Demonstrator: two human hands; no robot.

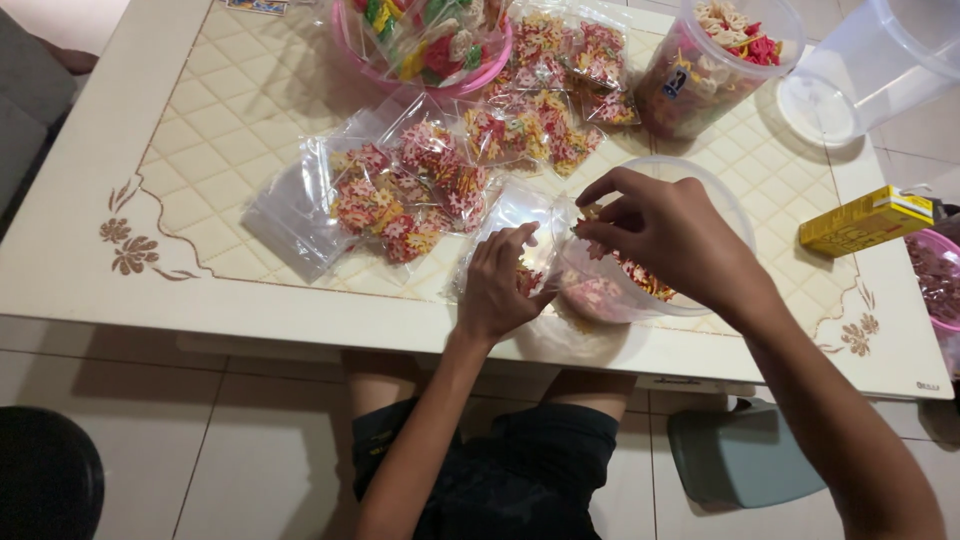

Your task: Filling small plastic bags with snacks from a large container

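Note:
My left hand (500, 285) grips the mouth of a small clear plastic bag (510, 215) lying on the cream table (90, 270). My right hand (665, 235) hovers just right of it, fingertips pinched on a few colourful flower-shaped snack pieces (590, 225) at the bag's opening. Under my right hand stands a clear plastic bowl (735, 205) with more of the same red, yellow and white pieces. Filled clear bags (410, 190) of these pieces lie in a heap to the left and behind.
A pink bowl (350, 40) of filled bags stands at the back. A clear tub (700, 70) of snack pieces and an empty clear container (880, 55) stand back right, a yellow carton (865, 220) at right, another pink bowl (940, 285) at the right edge. A stool (735, 460) sits below.

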